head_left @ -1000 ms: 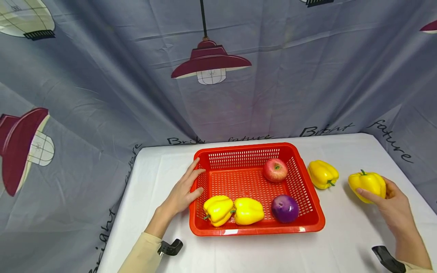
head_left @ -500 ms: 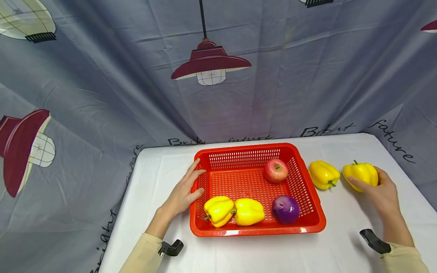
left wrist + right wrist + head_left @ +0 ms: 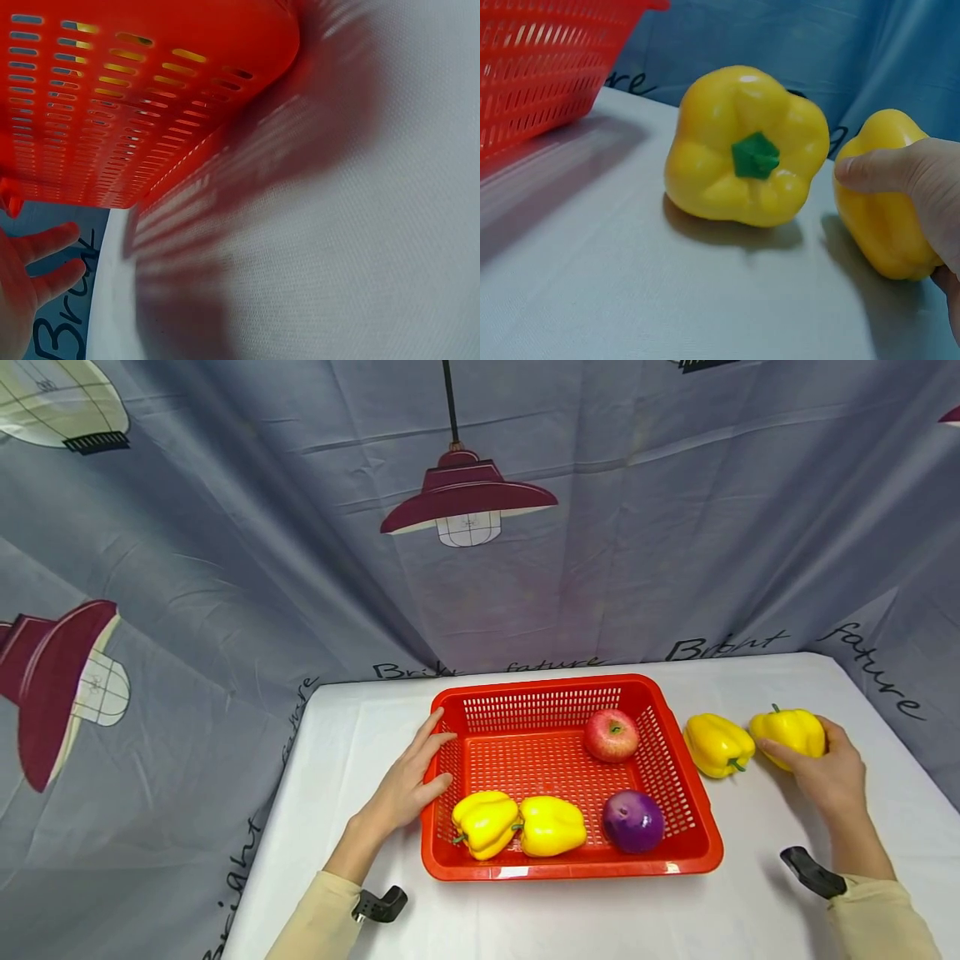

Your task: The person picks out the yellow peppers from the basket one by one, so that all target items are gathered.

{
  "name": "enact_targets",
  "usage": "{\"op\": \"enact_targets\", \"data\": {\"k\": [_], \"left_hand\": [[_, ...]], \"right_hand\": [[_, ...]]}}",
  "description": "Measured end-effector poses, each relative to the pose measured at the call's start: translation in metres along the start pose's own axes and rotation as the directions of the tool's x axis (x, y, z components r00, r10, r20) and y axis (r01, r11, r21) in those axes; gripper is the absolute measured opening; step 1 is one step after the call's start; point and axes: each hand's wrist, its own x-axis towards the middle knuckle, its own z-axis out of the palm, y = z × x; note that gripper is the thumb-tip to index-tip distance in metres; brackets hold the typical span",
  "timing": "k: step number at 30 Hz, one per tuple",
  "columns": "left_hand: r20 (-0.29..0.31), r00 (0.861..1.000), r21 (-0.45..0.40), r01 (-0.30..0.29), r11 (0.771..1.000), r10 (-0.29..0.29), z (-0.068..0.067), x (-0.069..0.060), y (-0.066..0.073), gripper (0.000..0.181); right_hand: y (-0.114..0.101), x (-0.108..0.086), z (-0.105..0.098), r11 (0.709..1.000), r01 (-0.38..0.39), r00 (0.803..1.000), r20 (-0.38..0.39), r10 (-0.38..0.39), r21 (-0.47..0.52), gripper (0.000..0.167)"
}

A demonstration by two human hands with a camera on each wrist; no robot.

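Pepper [image 3: 786,731] gripped in right hand [image 3: 834,770]
1 more pepper [image 3: 717,746] lies just beside; left hand [image 3: 405,783], fingers spread, at red basket [image 3: 577,867] rim.

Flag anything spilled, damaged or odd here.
Nothing stands out: no spill or visible damage. The red basket is upright, one yellow pepper lies just outside its right side, and the right hand holds another pepper.

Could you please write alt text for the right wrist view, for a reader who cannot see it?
A right hand grips a yellow bell pepper at the right edge. A second yellow pepper, green stem toward the camera, lies mid-picture on a white surface; a red slotted basket stands upper left, with blue cloth behind.
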Motion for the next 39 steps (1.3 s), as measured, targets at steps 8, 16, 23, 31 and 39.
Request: {"op": "enact_targets", "data": {"k": [8,16,23,31,39], "left_hand": [[-0.004,1.000,-0.005,-0.006,1.000,0.006,0.000,0.000,0.000,0.059],[-0.009,1.000,-0.008,-0.008,1.000,0.008,-0.001,-0.001,0.000,0.058],[-0.010,1.000,-0.006,-0.004,1.000,0.004,-0.001,-0.001,-0.001,0.058],[-0.003,1.000,-0.004,-0.001,1.000,0.001,0.000,-0.001,-0.001,0.058],[-0.002,1.000,0.003,-0.008,1.000,0.008,0.000,0.000,0.000,0.058]], "right_hand": [[0.002,0.001,0.005,1.000,0.013,1.000,0.007,-0.013,-0.021,0.102],[0.005,0.001,0.012,0.999,0.043,0.999,-0.013,-0.044,-0.020,0.101],[0.008,0.003,0.015,0.999,0.041,0.999,-0.027,-0.041,-0.003,0.099],[0.011,0.004,0.013,0.998,0.056,0.998,-0.018,-0.056,-0.012,0.106],[0.018,0.000,0.014,0.996,0.058,0.997,-0.054,-0.054,0.064,0.112]]}}
